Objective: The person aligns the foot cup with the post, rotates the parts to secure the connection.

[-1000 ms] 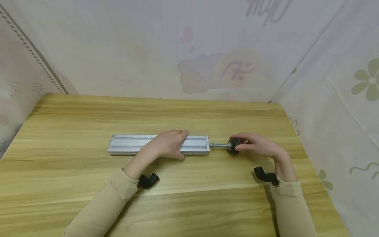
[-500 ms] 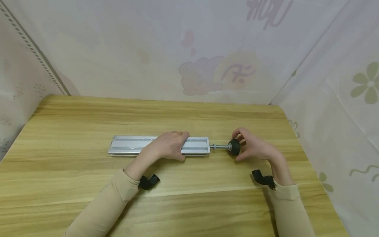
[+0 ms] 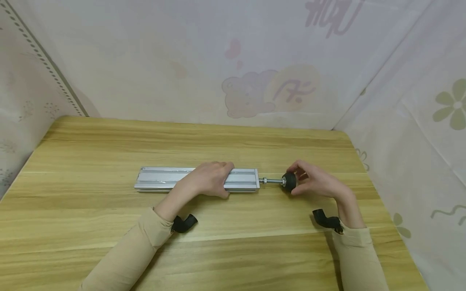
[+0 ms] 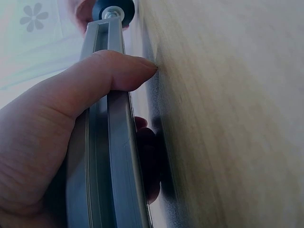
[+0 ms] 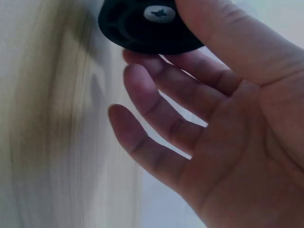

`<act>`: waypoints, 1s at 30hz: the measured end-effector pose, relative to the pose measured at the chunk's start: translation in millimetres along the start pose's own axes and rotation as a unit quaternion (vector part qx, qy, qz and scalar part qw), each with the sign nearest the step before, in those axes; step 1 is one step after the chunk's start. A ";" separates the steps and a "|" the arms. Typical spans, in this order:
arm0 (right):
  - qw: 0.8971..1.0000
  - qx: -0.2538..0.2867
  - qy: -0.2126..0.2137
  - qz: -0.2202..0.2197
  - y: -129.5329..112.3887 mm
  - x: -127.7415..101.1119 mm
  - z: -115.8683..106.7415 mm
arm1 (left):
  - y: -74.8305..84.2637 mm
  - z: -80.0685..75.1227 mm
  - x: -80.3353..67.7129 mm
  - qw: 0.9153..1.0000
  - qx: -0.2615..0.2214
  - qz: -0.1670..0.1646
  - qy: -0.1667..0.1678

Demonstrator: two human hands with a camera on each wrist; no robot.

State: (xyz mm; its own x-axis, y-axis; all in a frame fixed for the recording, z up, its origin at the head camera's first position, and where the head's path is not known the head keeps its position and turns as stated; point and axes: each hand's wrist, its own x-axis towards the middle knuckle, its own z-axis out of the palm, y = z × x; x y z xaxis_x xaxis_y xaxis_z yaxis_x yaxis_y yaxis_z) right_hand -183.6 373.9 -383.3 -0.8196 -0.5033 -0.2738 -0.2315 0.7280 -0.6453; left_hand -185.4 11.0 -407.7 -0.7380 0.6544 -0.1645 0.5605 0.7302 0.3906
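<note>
Hands share the work: the left hand (image 3: 209,178) grips the metal bar (image 3: 164,179) so it stays on the desk (image 3: 233,250), while the right hand (image 3: 316,182) pinches the black knob (image 3: 289,181) on its screw.

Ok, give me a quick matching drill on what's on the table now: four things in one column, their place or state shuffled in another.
Things:
1. metal bar
2. black knob
3. left hand
4. right hand

Places or states:
A. pinches the round black part
B. lies flat along the table
C. sits at the end of the threaded rod
D. grips the long silver piece

Pairs: 1-B, 2-C, 3-D, 4-A
</note>
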 end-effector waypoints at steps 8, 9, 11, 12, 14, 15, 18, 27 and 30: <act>0.999 -0.011 -0.053 -0.003 4.0 -5.6 -6.4 | 0.2 -0.3 0.9 1.000 0.006 0.005 -0.001; 0.998 -0.011 -0.057 0.001 4.5 -5.6 -6.6 | 0.1 -0.2 1.0 1.000 0.006 0.006 0.000; 0.998 -0.011 -0.063 0.006 5.4 -5.4 -6.8 | 0.1 -0.1 0.9 1.000 0.007 0.007 0.001; 0.998 -0.012 -0.063 0.006 5.7 -5.2 -6.8 | 0.1 0.0 0.8 1.000 0.007 0.006 0.002; 0.998 -0.001 -0.059 0.005 6.4 -4.8 -6.2 | 0.1 0.3 0.7 1.000 0.009 0.006 0.003; 0.998 0.008 -0.054 0.003 6.4 -4.5 -5.7 | 0.1 0.4 0.7 1.000 0.009 0.005 0.003; 0.998 0.048 -0.036 0.000 4.3 -3.2 -4.0 | 0.3 0.6 0.6 1.000 0.011 0.003 0.004; 1.000 0.007 0.002 0.001 -6.6 6.1 5.9 | 0.6 1.1 -0.5 1.000 0.010 0.004 0.008; 1.000 -0.012 0.011 0.005 -7.2 8.2 7.7 | 0.3 1.2 0.0 1.000 0.011 0.003 0.007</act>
State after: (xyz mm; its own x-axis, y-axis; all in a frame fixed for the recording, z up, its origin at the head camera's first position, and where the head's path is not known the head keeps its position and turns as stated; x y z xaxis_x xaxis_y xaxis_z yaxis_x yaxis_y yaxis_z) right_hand -184.6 360.9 -386.4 -0.8330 -0.4856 -0.2652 -0.2348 0.7443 -0.6253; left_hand -184.7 11.4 -408.6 -0.7401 0.6556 -0.1499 0.5725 0.7312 0.3710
